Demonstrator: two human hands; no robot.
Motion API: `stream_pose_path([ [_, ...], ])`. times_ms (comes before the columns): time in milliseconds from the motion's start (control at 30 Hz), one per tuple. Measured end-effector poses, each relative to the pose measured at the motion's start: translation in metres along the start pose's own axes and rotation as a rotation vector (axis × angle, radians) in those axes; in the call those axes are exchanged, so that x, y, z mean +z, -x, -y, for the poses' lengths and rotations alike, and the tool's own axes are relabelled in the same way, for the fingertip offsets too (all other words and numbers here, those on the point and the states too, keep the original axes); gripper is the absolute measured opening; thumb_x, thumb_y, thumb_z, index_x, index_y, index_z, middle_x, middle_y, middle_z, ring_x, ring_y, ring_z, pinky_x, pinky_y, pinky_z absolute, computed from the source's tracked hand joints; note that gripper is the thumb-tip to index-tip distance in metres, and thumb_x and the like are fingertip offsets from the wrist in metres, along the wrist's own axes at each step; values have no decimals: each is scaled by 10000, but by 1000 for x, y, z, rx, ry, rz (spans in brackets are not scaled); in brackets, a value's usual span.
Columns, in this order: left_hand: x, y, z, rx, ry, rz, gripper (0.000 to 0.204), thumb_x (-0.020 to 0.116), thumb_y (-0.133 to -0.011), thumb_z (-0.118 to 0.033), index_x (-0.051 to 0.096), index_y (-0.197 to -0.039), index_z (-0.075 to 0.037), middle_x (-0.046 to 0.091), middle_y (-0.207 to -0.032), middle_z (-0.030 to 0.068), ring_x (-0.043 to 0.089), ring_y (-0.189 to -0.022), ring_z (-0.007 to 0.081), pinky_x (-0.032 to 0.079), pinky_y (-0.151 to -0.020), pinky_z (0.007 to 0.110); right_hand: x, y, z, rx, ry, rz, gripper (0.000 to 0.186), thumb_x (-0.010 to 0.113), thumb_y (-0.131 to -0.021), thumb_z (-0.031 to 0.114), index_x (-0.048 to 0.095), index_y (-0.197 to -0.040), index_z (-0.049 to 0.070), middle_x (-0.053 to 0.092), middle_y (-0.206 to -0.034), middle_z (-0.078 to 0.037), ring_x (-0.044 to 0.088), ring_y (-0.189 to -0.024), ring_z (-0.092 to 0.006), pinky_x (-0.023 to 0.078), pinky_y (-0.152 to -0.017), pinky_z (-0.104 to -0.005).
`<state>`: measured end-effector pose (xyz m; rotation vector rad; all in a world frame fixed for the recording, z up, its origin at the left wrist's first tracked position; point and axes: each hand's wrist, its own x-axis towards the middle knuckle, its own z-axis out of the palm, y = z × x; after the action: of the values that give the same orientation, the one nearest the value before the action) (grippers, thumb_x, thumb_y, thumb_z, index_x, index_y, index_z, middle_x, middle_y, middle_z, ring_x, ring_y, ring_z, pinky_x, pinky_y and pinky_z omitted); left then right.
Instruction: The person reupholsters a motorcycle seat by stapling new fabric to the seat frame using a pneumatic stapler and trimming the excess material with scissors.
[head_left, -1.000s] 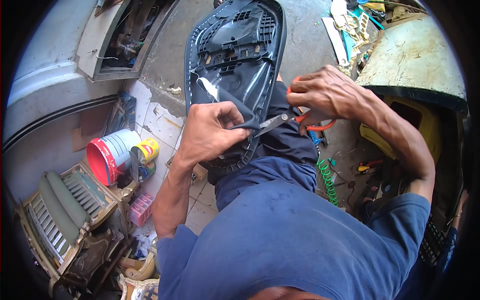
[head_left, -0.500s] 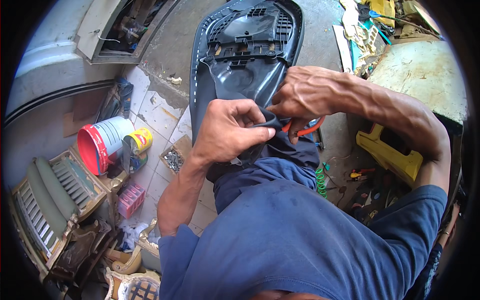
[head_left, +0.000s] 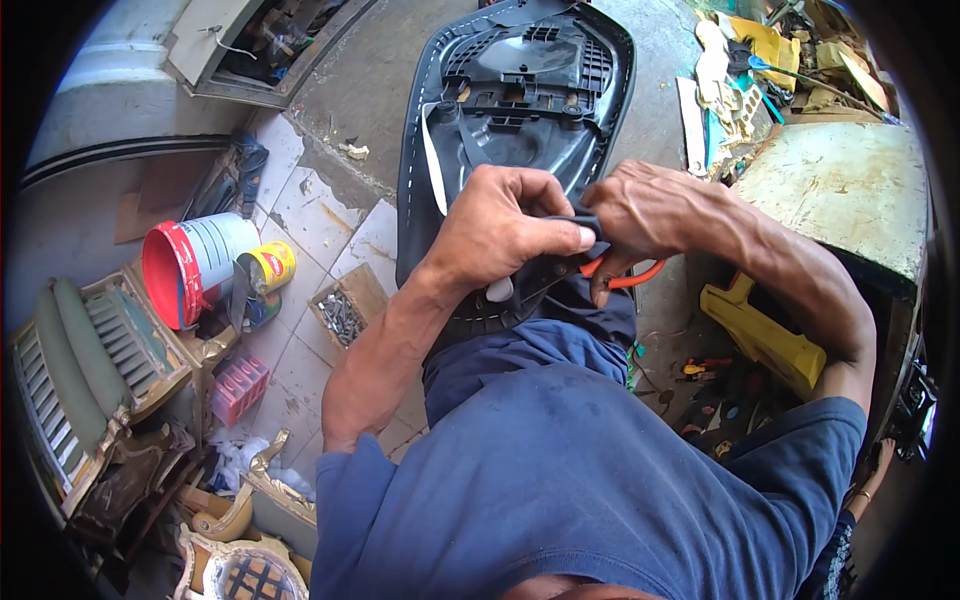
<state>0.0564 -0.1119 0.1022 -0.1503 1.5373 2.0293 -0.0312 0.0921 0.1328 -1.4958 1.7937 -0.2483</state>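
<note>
A black motorcycle seat point(head_left: 525, 62) lies underside up across my lap, its ribbed plastic base showing. White stitching runs along the black cover point(head_left: 412, 170) wrapped round its edge. My left hand point(head_left: 495, 225) pinches a fold of this cover between thumb and fingers, near the end of the seat closest to me. Right beside it, my right hand point(head_left: 640, 210) grips orange-handled scissors point(head_left: 640, 277); their blades are mostly hidden behind the hands and the cover. A pale strip of the cover's reverse side point(head_left: 434, 160) shows along the left of the base.
At left on the tiles stand a red-rimmed white bucket point(head_left: 180, 270), a yellow can point(head_left: 272, 267), a box of metal staples or nails point(head_left: 343, 318) and carved furniture pieces point(head_left: 90, 380). To the right are a yellow plastic piece point(head_left: 765, 335), tools and a worn bench point(head_left: 840, 190).
Both hands have shifted slightly right along the cover, with the scissors still in my right hand. The pale reverse of the cover at the left now shows. The whole view has moved a little.
</note>
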Motion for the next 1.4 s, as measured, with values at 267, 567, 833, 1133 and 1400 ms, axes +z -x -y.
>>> stream_pose_path([
  [267, 8, -26, -4, 103, 59, -10, 118, 828, -823, -39, 718, -849, -5, 715, -796, 31, 646, -671, 67, 517, -623, 225, 11, 15, 18, 66, 36, -138, 531, 793, -797, 585, 689, -955, 89, 708, -805, -69, 732, -779, -301, 568, -651, -432],
  [567, 51, -35, -14, 180, -111, -68, 157, 813, -838, -102, 737, -850, 35, 735, -776, 62, 660, -693, 71, 523, -606, 239, 50, 34, 25, 19, 66, -364, 613, 838, -729, 548, 724, -1072, 53, 717, -874, -133, 720, -904, -339, 557, -760, -458],
  [833, 131, 8, 8, 640, -225, -393, 193, 828, -819, -103, 660, -752, -37, 590, -650, 67, 539, -532, 113, 413, -488, 305, 103, 67, 49, 339, -76, -414, 698, 829, -722, 441, 657, -1271, 47, 683, -1190, -152, 651, -1132, -312, 519, -966, -444],
  [1133, 158, 25, 32, 855, -240, -270, 176, 804, -774, -21, 629, -776, -43, 618, -730, 110, 648, -638, 288, 498, -597, 391, 113, 76, 63, 440, 142, -397, 599, 744, -791, 355, 647, -1317, 85, 676, -1245, -125, 647, -1168, -290, 510, -1006, -430],
  [1400, 169, 26, 37, 874, -262, -251, 175, 804, -768, -19, 631, -775, -41, 603, -710, 106, 633, -624, 271, 493, -587, 384, 116, 87, 66, 465, 213, -283, 530, 668, -853, 279, 638, -1358, 120, 670, -1293, -100, 643, -1199, -271, 502, -1041, -418],
])
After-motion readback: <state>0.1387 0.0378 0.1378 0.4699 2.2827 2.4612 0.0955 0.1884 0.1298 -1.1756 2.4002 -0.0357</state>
